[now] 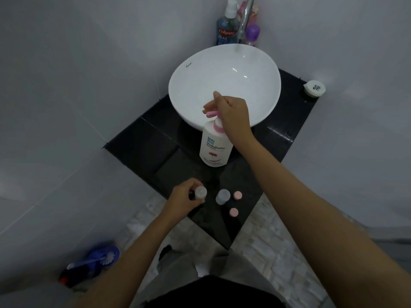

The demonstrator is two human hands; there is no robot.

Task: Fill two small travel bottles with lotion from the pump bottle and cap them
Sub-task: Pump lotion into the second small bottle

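Travel bottles are both uncapped, so it's early days. Left hand (185, 200) is wrapped around one bottle (200, 192); the other bottle (222, 196) stands just right of that grip, two pink caps (234, 211) beside it. Further out, right hand (231, 112) grips the pump bottle (215, 146) head by the sink (222, 85). Can't tell if any lotion's in yet; filling and capping both remain, I'd say.

"Shokubutsu" on white pump bottle (215, 147), centre. "Colgate" on blue bottle (226, 32), far. "Kassa"-like mark on basin rim (188, 64), not sure.
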